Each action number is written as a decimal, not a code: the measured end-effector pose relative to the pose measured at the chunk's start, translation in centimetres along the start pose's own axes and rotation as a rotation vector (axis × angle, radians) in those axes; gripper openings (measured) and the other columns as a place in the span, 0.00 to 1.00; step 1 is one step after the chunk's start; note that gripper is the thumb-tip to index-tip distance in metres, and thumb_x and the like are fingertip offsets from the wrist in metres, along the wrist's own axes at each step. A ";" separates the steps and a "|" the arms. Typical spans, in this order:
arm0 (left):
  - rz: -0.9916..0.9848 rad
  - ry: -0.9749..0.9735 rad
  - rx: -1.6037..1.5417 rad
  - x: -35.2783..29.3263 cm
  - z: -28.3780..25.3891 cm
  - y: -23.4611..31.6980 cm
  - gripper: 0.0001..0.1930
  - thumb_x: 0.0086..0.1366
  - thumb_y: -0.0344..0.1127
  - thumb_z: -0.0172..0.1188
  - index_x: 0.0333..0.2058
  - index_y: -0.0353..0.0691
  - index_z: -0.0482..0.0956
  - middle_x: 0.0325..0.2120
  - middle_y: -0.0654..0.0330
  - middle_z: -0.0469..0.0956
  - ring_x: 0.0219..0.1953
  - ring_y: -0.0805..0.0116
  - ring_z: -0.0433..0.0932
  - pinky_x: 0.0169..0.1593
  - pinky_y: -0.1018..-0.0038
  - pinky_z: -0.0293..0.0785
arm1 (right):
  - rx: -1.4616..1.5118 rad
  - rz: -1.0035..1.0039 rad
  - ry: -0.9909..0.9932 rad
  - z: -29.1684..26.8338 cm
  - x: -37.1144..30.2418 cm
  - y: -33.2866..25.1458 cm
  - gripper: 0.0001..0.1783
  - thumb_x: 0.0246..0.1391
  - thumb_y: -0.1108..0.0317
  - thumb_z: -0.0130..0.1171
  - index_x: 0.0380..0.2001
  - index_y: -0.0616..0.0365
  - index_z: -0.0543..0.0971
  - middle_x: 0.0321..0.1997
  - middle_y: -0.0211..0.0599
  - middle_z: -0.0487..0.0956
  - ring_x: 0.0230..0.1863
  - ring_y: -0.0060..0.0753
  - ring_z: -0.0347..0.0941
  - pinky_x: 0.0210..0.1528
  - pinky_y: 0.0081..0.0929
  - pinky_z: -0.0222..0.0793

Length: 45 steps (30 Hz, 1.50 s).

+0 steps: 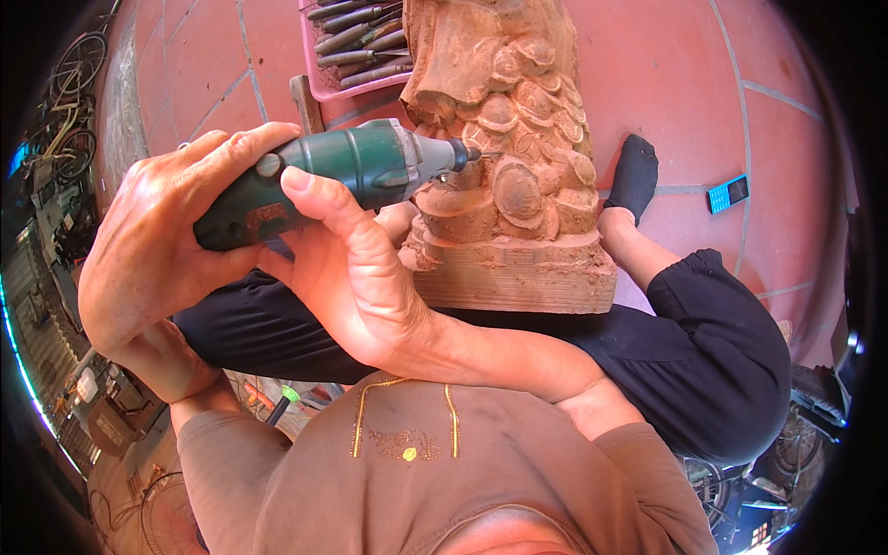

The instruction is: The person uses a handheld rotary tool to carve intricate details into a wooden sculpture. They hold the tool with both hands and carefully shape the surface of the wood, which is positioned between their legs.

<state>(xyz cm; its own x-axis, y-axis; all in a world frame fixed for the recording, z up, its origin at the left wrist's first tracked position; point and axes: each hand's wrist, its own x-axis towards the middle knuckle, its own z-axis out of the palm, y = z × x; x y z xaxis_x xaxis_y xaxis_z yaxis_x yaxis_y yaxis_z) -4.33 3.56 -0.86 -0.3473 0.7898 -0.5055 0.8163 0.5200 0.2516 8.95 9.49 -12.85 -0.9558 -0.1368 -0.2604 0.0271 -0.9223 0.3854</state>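
The carving is reaching from the top edge to the middle of the frame, its base sitting in front of the person's torso. Left of centre, the rotary tool is pointing rightward, its bit ending at the carving. The left hand is holding the tool from the left, the right hand from below. At upper left-centre, chisels are lying in a tray beside the carving. Right of centre, a foot is resting between the carving and a phone lying on the floor.
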 end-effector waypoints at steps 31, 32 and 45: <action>0.008 0.076 -0.029 -0.8 0.3 0.0 0.41 0.38 0.27 0.71 0.59 0.39 0.75 0.38 0.50 0.80 0.39 0.46 0.81 0.43 0.61 0.77 | 0.011 0.023 -0.016 0.1 0.1 0.4 0.18 0.59 0.58 0.68 0.50 0.46 0.76 0.49 0.23 0.78 0.57 0.23 0.71 0.63 0.40 0.65; 0.006 0.063 -0.036 -0.7 0.3 -0.1 0.41 0.38 0.27 0.71 0.59 0.39 0.75 0.37 0.50 0.80 0.39 0.46 0.80 0.43 0.61 0.77 | 0.009 0.020 -0.017 0.1 0.1 0.3 0.18 0.59 0.58 0.68 0.49 0.46 0.76 0.49 0.23 0.78 0.57 0.23 0.71 0.63 0.40 0.65; 0.028 0.066 -0.019 -0.2 0.1 0.2 0.41 0.41 0.28 0.71 0.60 0.40 0.74 0.36 0.49 0.80 0.39 0.45 0.80 0.42 0.60 0.76 | -0.013 -0.021 -0.066 0.4 0.1 -0.2 0.17 0.62 0.56 0.64 0.51 0.47 0.75 0.50 0.23 0.77 0.56 0.23 0.71 0.62 0.39 0.65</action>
<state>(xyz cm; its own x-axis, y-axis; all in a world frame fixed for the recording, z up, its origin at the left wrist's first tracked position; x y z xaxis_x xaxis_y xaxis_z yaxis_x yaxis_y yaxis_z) -4.10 3.48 -0.76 -0.3551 0.8233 -0.4428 0.8170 0.5035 0.2810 8.74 9.77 -12.61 -0.9734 -0.0941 -0.2091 0.0105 -0.9293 0.3692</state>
